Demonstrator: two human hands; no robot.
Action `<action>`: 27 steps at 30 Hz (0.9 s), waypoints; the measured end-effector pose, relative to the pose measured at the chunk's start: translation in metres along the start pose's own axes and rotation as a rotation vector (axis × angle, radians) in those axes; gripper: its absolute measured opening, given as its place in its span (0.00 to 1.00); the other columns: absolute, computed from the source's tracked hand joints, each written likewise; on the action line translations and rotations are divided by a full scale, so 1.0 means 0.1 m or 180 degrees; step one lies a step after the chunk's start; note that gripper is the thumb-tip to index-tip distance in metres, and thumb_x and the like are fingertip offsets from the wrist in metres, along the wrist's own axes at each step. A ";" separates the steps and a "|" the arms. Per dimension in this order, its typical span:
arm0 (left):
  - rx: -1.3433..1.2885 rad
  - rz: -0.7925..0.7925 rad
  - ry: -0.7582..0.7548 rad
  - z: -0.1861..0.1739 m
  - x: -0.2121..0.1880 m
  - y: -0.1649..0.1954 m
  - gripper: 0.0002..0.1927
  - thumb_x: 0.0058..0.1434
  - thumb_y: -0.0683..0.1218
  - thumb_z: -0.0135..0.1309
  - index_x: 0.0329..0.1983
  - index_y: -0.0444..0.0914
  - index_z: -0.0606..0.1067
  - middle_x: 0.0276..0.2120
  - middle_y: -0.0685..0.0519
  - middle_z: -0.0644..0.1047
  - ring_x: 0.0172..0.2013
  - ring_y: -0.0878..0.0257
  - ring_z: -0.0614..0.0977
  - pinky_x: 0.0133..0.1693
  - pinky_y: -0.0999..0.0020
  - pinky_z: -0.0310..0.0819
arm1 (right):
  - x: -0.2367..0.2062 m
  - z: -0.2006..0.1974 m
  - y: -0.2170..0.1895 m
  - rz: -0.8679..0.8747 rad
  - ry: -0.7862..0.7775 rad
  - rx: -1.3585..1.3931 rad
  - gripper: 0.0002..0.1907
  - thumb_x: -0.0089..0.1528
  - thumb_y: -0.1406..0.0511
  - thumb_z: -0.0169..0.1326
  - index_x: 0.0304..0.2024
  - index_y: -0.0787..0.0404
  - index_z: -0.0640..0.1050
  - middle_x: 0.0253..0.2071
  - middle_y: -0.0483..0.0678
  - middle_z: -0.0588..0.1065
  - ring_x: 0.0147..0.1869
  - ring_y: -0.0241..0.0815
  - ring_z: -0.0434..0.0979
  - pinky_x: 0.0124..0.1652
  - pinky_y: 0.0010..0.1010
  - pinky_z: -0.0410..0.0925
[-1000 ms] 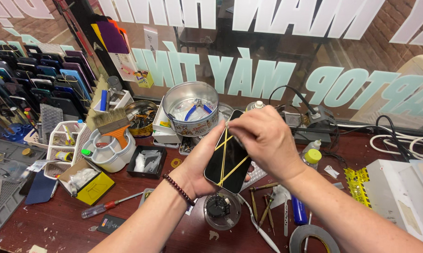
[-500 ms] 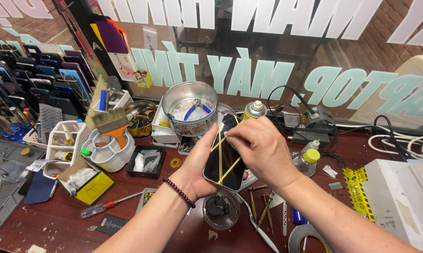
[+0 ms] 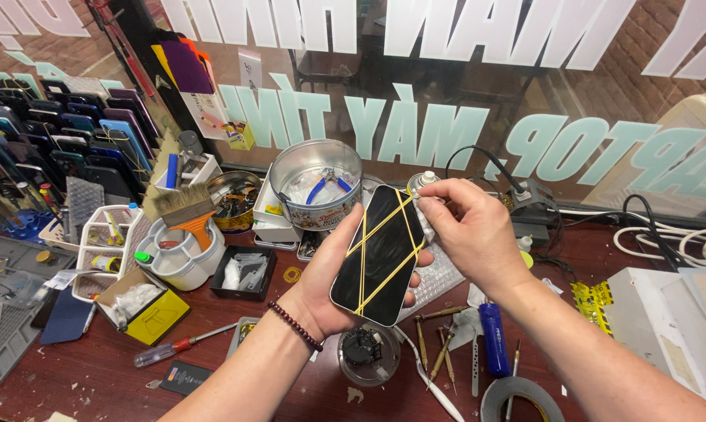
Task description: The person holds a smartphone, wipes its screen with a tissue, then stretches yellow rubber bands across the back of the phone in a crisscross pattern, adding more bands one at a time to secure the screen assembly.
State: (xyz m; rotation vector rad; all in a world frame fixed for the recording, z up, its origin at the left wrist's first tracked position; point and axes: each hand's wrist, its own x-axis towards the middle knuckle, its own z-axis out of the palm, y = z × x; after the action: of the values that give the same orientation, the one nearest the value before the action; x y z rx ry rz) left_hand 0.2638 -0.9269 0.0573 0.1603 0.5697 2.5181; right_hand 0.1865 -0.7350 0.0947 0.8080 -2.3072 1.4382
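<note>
A glossy black phone (image 3: 380, 258) is showing in the left hand's (image 3: 329, 289) grip, crossed by thin yellow rubber bands (image 3: 384, 244) in a criss-cross pattern. A dark red beaded bracelet (image 3: 294, 324) is circling the wrist just below that grip. The right hand (image 3: 466, 230) is pinching a white cloth (image 3: 425, 220) at the phone's upper edge. Under both grips the desk (image 3: 212, 312) is showing dark reddish brown, and behind them a silver round tin (image 3: 318, 187) is holding blue-handled pliers (image 3: 327, 184).

Back of phone (image 3: 380, 254) hidden against left hand (image 3: 329, 293) palm. Right hand (image 3: 466, 230) fingertips cover phone's far right corner and most of a small white wad. Tape roll (image 3: 521, 398) cut off at near edge. Round tin (image 3: 318, 184) contents unclear.
</note>
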 end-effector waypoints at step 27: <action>-0.0279 0.0741 0.0844 -0.22 0.20 0.10 0.31 0.74 0.68 0.36 0.54 0.39 0.75 0.43 0.47 0.82 0.41 0.54 0.84 0.44 0.58 0.82 | -0.33 0.12 -0.45 -0.0185 -0.0291 -0.0230 0.06 0.58 0.68 0.61 0.36 0.63 0.83 0.33 0.48 0.80 0.34 0.43 0.82 0.35 0.30 0.72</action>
State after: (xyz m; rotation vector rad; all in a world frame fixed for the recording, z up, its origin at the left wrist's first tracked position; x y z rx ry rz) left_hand 0.2373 -0.9321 0.0413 -0.1512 0.5699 2.8081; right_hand 0.2402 -0.7514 0.1042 0.9299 -2.3670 1.3112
